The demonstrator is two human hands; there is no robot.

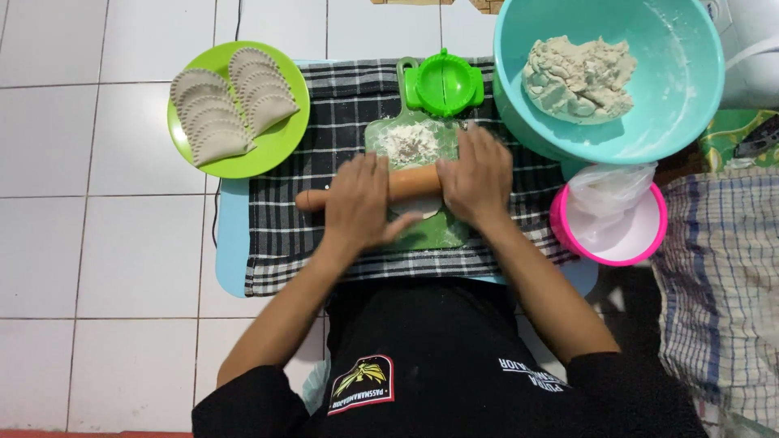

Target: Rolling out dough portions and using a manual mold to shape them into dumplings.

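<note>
A wooden rolling pin (414,182) lies across a small green cutting board (406,134) dusted with flour. My left hand (361,203) presses flat on its left part and my right hand (479,174) on its right part. A bit of flattened pale dough (414,213) shows under the pin between my hands. A green round dumpling press (444,83) sits at the board's far end. The board rests on a black-and-white checked cloth (280,227) over a light blue low table (230,243).
A lime green plate (280,142) at the left holds several crimped raw pastries (223,109). A teal bowl (673,73) with a lump of dough (578,75) stands at the right, a pink bowl (608,223) with a plastic bag below it. White floor tiles surround.
</note>
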